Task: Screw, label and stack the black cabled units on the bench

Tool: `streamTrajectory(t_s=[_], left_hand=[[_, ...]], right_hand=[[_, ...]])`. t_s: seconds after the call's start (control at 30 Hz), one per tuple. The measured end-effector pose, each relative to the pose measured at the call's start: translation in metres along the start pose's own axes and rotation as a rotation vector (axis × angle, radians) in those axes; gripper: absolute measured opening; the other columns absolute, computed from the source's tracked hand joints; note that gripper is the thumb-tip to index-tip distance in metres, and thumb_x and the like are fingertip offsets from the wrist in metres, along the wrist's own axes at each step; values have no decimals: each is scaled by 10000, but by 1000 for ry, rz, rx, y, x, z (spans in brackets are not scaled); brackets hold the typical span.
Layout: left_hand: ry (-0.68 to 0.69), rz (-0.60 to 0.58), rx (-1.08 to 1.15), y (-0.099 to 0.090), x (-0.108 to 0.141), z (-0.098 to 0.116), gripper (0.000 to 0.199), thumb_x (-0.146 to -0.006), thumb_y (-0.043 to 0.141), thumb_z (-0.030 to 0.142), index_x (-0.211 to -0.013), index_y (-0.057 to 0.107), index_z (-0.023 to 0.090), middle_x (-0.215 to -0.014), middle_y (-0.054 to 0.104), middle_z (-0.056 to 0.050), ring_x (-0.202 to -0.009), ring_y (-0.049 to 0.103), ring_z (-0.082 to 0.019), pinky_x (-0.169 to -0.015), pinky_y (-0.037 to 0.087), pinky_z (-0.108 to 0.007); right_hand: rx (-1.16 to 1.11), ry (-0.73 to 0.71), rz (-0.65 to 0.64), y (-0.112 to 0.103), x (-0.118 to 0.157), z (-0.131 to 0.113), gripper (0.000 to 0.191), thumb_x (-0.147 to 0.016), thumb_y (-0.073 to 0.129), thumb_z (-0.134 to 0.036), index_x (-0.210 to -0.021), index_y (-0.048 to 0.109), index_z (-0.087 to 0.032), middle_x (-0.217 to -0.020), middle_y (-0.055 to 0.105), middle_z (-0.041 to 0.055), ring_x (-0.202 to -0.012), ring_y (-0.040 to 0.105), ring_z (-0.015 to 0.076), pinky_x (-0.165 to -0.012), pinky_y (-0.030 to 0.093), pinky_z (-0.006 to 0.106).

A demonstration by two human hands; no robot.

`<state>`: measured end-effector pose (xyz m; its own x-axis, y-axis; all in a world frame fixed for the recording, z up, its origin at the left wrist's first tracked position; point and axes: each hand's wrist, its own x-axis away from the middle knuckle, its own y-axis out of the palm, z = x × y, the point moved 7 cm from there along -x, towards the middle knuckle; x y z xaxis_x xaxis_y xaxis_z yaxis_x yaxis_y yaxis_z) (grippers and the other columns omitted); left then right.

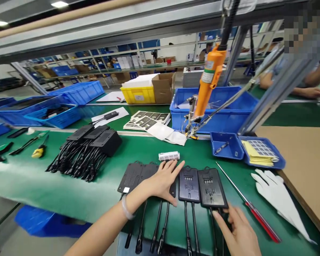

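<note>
My left hand (162, 179), fingers spread, lies over the middle of a row of flat black boxes with cables and partly hides some of them. Its fingertips are near a small white roll of labels (169, 155). To its right is a black box with a digit display (189, 185). My right hand (237, 227) has thumb and fingers around the lower end of the rightmost black box with a digit display (212, 188), where its cables come out. At the row's left end, a black box with a ribbed face (130, 176) carries a small white sticker.
A heap of black boxes with bundled cables (96, 145) lies left. An orange power screwdriver (209, 81) hangs ahead, before a blue crate (229, 121). At right are a red-handled screwdriver (264, 222), a white glove (280, 195) and a blue tray (226, 145). A co-worker's arms show far right.
</note>
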<state>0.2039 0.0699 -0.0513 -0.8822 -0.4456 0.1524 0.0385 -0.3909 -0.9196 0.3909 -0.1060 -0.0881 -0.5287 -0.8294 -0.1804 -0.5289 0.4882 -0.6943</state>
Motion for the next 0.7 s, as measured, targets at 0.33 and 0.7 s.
streamTrajectory(t_s=[0.33,0.7], left_hand=[[34,151,281,-35,43,-14,1273,-739,784,432,-1553,-178,254,-1627,93,-179,-1489,200,-373,-1151,351,-489],[-104,-72,-122,-14,51,-38,1464,-554,888,588,-1574,-98,228,-1568,291,-256,-1459,220,-477,-1133,177,-701]], right_hand=[[55,-50,103,-7,6,5,510,-946,446,-588,-1207,678,-216,-955,635,67,-614,628,130,-449,486,220],[-95,30,108,-10,6,17,415,-887,533,-594,-1082,733,-287,-951,680,34,-468,528,87,-397,441,216]])
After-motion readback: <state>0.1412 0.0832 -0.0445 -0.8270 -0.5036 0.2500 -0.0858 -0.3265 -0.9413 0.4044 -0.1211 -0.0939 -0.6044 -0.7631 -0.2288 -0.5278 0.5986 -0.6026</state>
